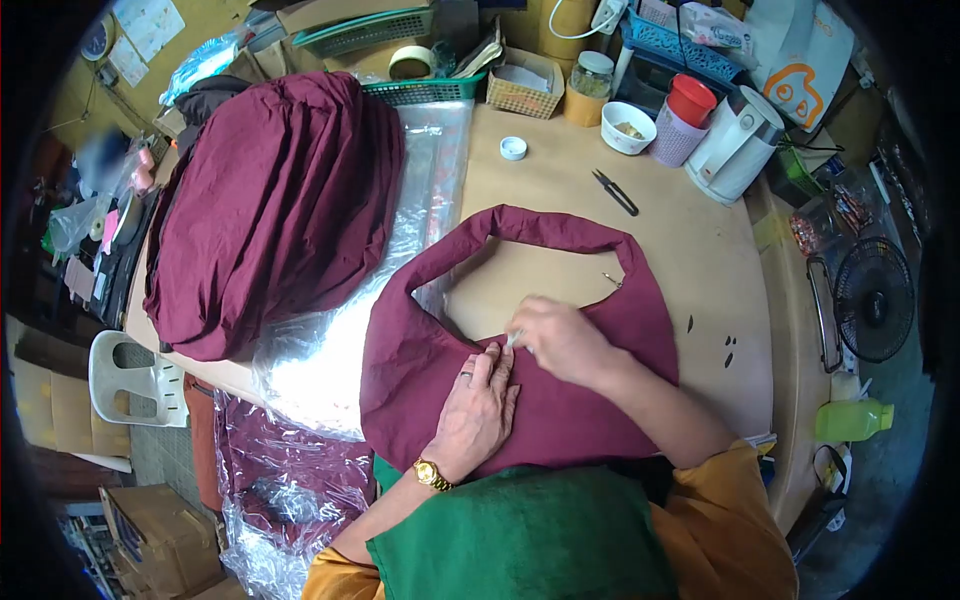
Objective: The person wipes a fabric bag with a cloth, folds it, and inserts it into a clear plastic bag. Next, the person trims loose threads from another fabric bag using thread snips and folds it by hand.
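Observation:
A maroon fabric shoulder bag [600,400] lies flat on the table, its wide strap curving away from me. My left hand [478,412] rests on the bag with fingers stretched out, the fingertips near the top edge of the opening. Right beside those fingertips, my right hand [560,338] is closed, slightly blurred, pinching a small whitish piece [514,338] against the bag's edge. What exactly that piece is cannot be made out. A small metal clasp [612,280] shows inside the strap loop on the right.
A tall pile of maroon fabric [280,200] stands left on clear plastic sheets [425,180]. Thread snips [615,193] and a small white lid [513,148] lie beyond the bag. A white bowl [628,130] and an electric kettle [735,145] stand at back right.

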Tool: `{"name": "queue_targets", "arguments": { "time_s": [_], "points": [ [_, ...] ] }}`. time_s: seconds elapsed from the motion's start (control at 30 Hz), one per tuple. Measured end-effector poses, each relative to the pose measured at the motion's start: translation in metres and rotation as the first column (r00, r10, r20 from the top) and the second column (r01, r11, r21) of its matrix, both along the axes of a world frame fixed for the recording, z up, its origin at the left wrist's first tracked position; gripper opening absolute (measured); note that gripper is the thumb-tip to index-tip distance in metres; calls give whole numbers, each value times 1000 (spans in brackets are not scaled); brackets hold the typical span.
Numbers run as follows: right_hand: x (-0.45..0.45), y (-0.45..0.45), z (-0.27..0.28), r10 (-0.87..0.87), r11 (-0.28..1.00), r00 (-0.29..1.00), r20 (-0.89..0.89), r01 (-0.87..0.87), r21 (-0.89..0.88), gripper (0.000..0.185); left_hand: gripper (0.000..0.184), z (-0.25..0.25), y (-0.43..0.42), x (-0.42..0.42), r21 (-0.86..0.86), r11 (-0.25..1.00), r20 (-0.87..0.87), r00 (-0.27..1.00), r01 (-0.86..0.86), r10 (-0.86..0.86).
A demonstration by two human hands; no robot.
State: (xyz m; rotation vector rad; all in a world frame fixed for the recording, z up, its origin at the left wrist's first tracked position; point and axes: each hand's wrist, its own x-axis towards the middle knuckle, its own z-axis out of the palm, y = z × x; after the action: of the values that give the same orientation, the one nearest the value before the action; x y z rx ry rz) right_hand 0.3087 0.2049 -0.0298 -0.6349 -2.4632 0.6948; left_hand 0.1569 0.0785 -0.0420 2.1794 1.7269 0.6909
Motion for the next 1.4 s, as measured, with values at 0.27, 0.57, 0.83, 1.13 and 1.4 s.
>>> {"name": "queue_targets", "arguments": {
  "time_s": [0.27,0.57,0.83,1.13,1.4],
  "points": [
    [-1,5,-9,-14,997,998,65,9,71,9,51,-3,1,0,-27,1000,-20,1000,1,-2],
    [3,14,-5,4,993,988,153,-22,117,9,52,-2,2,-1,-22,1000,-11,1000,-2,2],
    [6,30,-14,45,997,995,84,-50,58,7,53,1,3,-1,-35,999,46,999,-19,20],
    [16,-3,14,-112,960,994,4,107,260,9,53,14,10,-8,-23,998,149,987,-54,57],
    [5,10,-21,11,985,995,-99,6,174,4,8,-14,54,-22,135,976,353,928,-172,115]
  ]
}}
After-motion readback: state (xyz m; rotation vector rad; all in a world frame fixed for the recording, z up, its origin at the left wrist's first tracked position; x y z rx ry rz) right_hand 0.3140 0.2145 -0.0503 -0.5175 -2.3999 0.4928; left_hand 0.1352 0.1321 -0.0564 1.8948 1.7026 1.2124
